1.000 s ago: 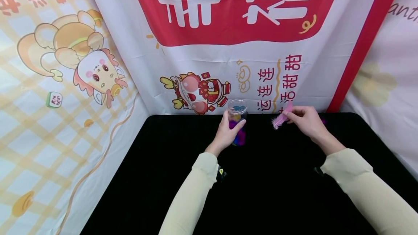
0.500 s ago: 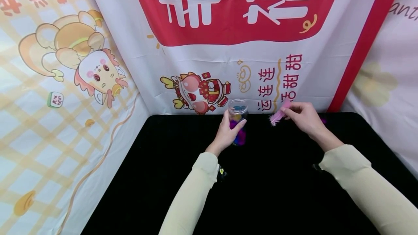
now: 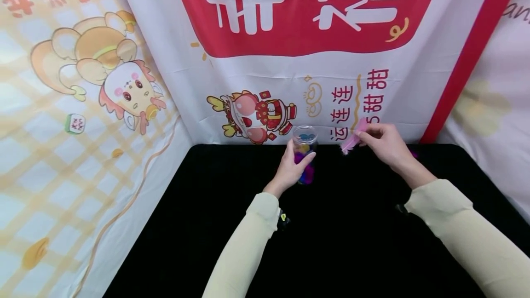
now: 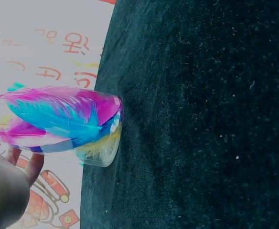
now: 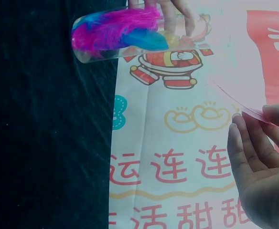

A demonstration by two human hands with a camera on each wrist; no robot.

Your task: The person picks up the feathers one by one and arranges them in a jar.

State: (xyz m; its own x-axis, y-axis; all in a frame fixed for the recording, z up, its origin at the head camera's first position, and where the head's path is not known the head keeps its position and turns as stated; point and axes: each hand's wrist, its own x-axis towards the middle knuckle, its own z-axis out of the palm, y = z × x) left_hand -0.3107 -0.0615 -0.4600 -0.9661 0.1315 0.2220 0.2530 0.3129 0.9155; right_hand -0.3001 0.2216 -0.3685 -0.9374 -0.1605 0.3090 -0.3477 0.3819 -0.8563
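My left hand [image 3: 288,171] grips a clear, open-topped jar [image 3: 305,139] that stands upright near the table's back edge. Magenta, blue and yellow feathers [image 4: 58,114] fill much of it, pressed against its wall in the left wrist view. To the right of the jar, my right hand [image 3: 385,145] pinches a pale pink feather [image 3: 351,143] between thumb and fingers. The feather slants, its fluffy end low and toward the jar, apart from the mouth. In the right wrist view this feather [image 5: 244,109] shows edge-on and washed out.
A black cloth covers the table [image 3: 331,243]. Right behind its far edge hangs a white and red printed curtain [image 3: 256,77], with a checked one [image 3: 83,151] on the left. A small magenta bit [image 3: 414,154] shows on the table beyond my right wrist.
My right hand has moved the pink feather a little up and toward the jar. My left hand keeps its hold on the jar. The whole head view has shifted slightly.
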